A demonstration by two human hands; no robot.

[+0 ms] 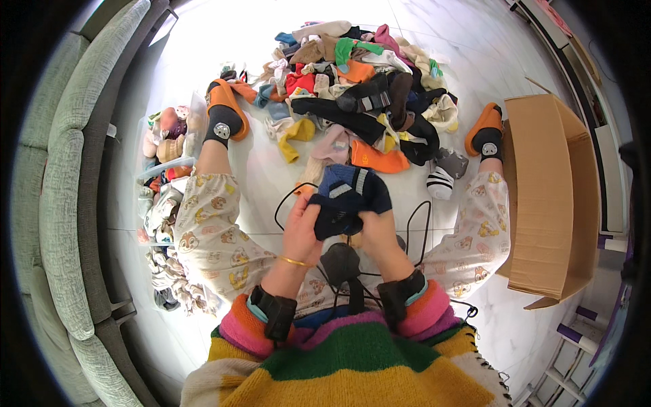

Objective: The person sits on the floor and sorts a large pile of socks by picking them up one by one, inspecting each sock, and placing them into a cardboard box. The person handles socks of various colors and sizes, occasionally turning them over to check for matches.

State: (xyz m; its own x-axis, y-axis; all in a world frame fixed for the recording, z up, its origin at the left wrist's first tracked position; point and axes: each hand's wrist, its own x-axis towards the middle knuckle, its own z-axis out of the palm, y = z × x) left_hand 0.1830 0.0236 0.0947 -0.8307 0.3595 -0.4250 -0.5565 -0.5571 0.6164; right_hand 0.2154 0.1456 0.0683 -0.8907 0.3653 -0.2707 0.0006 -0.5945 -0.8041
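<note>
Between my legs, my left hand and my right hand both grip a pair of dark navy socks with blue and pale grey stripes, their fingers closed on the fabric and partly hidden by it. Just beyond them on the floor lies a large pile of mixed socks in black, orange, yellow, green, red and cream. A black-and-white striped sock lies at its right edge, near my right foot. Black cords and a dark device are below my hands.
Clear plastic bins of socks stand beside my left leg. A grey sofa runs along the left. An open cardboard box stands beside my right leg. A metal rack with purple parts is at the lower right.
</note>
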